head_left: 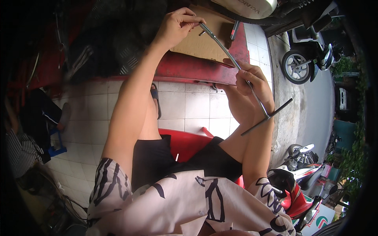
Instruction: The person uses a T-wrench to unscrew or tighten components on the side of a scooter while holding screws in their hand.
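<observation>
A long T-handle wrench [225, 51] slants across the space in front of me, its dark crossbar [281, 107] at the near right. My right hand [252, 80] is closed round the shaft below its middle. At the far tip, the fingertips of my left hand [179, 28] are pinched together at the socket end; whether they also hold something small there is hidden. Just under that tip a small metal piece [202, 33] shows against a brown cardboard sheet [197, 47], which lies on a red metal platform [185, 72].
A motorbike's pale cover [250, 7] overhangs the platform at the far side. Below me are white floor tiles [171, 100] and a red plastic seat [185, 147]. Parked motorbikes [297, 65] line the right. Another person [25, 151] in stripes sits at left by a blue stool [57, 145].
</observation>
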Available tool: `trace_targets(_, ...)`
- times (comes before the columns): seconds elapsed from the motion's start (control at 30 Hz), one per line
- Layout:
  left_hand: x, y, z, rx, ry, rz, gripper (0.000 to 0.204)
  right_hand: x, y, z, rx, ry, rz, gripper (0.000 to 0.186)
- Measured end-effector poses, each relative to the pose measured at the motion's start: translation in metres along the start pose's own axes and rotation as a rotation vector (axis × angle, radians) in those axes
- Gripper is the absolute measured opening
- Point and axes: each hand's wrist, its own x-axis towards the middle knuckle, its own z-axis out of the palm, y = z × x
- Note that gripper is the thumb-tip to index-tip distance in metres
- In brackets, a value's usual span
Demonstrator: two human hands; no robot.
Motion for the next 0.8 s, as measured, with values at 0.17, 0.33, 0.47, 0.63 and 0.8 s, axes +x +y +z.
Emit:
trace_targets(0.17, 0.009, 0.004, 0.023, -0.223, 0.166, -0.041, 0.026, 0.02, 0.012, 0.004, -0.059, -0.035, -0.126, 0.041)
trace_targets(0.33, 0.016, 0.001, 0.047, -0.071, 0.266, -0.081, 0.034, 0.039, 0.03, 0.031, -0.034, 0.07, -0.218, 0.04)
trace_targets(0.47, 0.023, -0.002, 0.052, -0.096, 0.252, -0.121, 0.041, 0.047, 0.025, 0.039, -0.012, 0.074, -0.247, 0.04)
trace_targets(0.63, 0.025, 0.0, 0.049, -0.196, 0.24, -0.151, 0.04, 0.048, 0.023, 0.047, -0.008, 0.082, -0.259, 0.039)
trace_targets(0.8, 0.027, 0.0, 0.046, -0.198, 0.176, -0.204, 0.04, 0.05, 0.026, 0.049, -0.019, 0.091, -0.271, 0.038)
